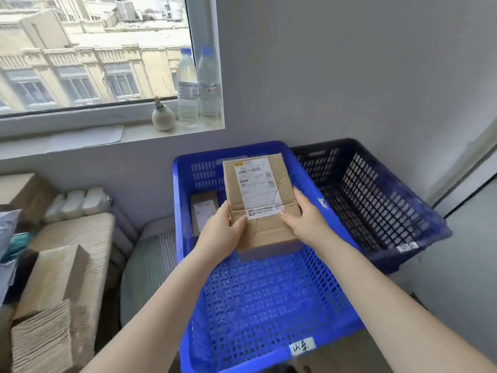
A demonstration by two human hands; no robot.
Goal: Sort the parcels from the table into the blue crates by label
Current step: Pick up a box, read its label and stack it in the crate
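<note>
Left hand [223, 227] and right hand [304, 219] pinching near edges of cardboard parcel [258, 200], held over bright blue crate [333, 319]. Best lowered flat beside smaller parcel [203, 208] inside; darker crate [419, 211] just right.

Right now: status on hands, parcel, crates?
Left hand and right hand both grip the cardboard parcel, label up, over the bright blue crate. One small parcel already inside. Dark blue crate beside it. Nothing blocking.

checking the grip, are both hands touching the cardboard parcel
Touching: the head view shows the left hand and right hand gripping the cardboard parcel by its near corners.
</note>
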